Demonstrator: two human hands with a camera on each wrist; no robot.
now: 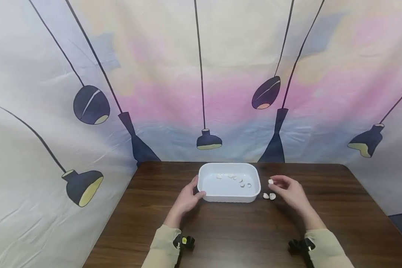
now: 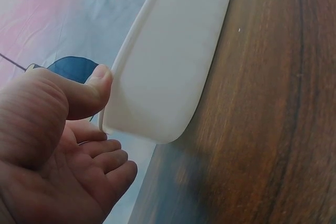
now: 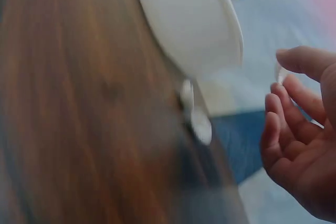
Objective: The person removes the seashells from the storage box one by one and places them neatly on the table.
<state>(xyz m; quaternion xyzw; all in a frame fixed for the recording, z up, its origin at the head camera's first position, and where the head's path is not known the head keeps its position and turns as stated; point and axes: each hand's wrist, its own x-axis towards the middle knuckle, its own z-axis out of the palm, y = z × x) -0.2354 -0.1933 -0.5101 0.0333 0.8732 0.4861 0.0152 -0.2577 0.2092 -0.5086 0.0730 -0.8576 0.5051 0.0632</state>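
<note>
We have a white rectangular tray [image 1: 227, 199] near the far edge of a dark wood-grain table [image 1: 234, 234], its long side towards us. Our left hand [image 1: 187, 197] holds it by the left end, thumb at the near corner of the rim and fingers along the side; in the left wrist view the thumb and forefinger meet the rim while the other fingers curl loosely below.

Our right hand [image 1: 291, 190] is just off the tray's right end, above the table, with thumb and fingertips pinched together on a small white shell-like piece [image 1: 270, 181]. Only a bit of that piece shows between the fingers. The tray's raised right wall stands between it and the hollow of the tray.

On the table, in the narrow space between the tray and our right hand, lie two loose white pieces [image 1: 272, 196], close beside each other; the right wrist view is too blurred for us to tell whether they touch. More small pale pieces [image 1: 219, 176] are scattered over the tray floor, mostly towards the middle and right, some looking like thin rings or crescents.

We wear cream sleeves [image 1: 164, 242] and a black wrist camera [image 1: 190, 242] on the left arm, with another black wrist device [image 1: 296, 245] on the right; both are well apart from the tray. Behind the table hangs a pastel backdrop [image 1: 174, 93] printed with dark hanging lamps [image 1: 209, 139].
</note>
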